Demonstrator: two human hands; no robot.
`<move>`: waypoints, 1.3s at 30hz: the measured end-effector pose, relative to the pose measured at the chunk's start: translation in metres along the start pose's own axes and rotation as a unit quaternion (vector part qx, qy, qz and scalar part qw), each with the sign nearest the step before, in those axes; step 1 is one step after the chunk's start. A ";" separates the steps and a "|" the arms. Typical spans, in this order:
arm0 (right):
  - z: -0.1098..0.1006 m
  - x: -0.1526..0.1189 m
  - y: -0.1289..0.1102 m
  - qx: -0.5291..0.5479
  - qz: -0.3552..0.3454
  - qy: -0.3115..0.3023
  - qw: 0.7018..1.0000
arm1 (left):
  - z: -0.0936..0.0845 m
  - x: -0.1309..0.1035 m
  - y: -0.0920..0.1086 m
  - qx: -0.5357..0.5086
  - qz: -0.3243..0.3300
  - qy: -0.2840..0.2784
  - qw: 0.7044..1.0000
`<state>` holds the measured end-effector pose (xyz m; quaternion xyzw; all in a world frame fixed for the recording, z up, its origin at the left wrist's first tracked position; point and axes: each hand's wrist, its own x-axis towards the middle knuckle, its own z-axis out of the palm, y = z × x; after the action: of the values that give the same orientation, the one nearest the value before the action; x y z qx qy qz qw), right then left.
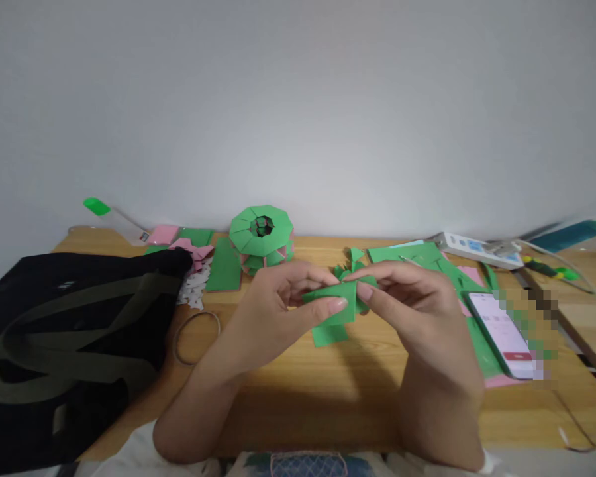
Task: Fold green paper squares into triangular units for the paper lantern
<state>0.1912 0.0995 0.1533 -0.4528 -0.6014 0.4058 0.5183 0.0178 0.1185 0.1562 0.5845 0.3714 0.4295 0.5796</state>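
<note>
Between my two hands is a green paper piece (332, 301), partly folded. My left hand (291, 305) pinches its left part, thumb on the front face and fingers behind. At its right edge, my right hand (407, 298) pinches the paper between thumb and index finger. Below it a small green paper strip (330, 334) shows; whether it is joined to the held piece I cannot tell. Small folded green pieces (350, 264) stand just behind my fingertips. A round green and pink folded-paper model (262, 232) sits behind my left hand.
A black bag (79, 344) covers the left of the wooden table (298, 411), beside a ring (176, 341) and white paper scraps (195, 285). On the right lie green sheets (412, 253), a phone (499, 334), a power strip (477, 250) and a cable. A wall rises behind.
</note>
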 end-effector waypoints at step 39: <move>0.002 0.009 -0.005 0.013 0.148 -0.079 0.986 | 0.004 0.005 -0.014 -0.003 0.026 0.109 0.994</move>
<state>0.1880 0.1066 0.1597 -0.4968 -0.5616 0.5198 0.4094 0.0241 0.1222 0.1429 0.5419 0.4156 0.5068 0.5261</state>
